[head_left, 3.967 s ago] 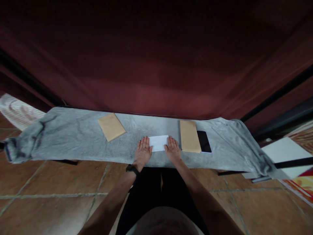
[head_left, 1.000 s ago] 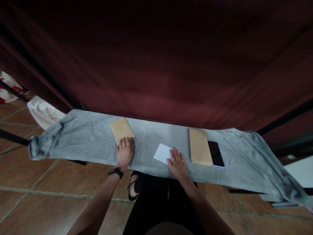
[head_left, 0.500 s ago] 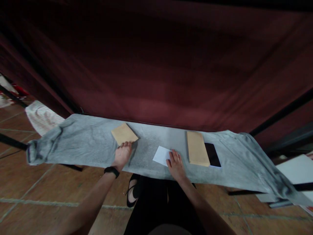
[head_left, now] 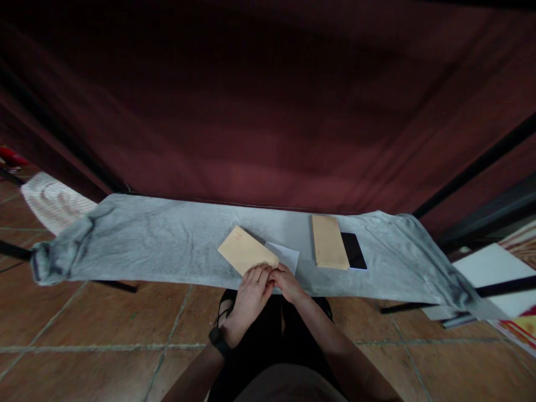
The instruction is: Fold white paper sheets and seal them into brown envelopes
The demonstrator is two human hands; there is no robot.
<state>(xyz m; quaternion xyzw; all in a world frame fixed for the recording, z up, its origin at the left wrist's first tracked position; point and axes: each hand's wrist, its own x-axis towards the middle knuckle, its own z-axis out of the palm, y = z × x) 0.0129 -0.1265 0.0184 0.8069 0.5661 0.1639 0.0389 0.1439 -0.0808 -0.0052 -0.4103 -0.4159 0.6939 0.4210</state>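
A tan paper envelope lies slanted in front of me, partly over a white sheet of paper. My left hand has its fingers closed on the envelope's near right corner. Close against it, my right hand grips the same corner with bent fingers. The fingertips of both hands overlap, and the edge between them is mostly hidden. To the right, a stack of tan envelopes lies beside a dark-screened tablet, covering part of its left side.
A grey cloth covers the narrow table. Behind it hangs a dark red curtain. White boards stand low at the right, and a striped cloth hangs at the left. Black metal bars frame both sides.
My left hand has brought the single envelope rightwards and nearer, over the white paper. My right hand has left the paper and met the left at the envelope's corner. The view has shifted slightly.
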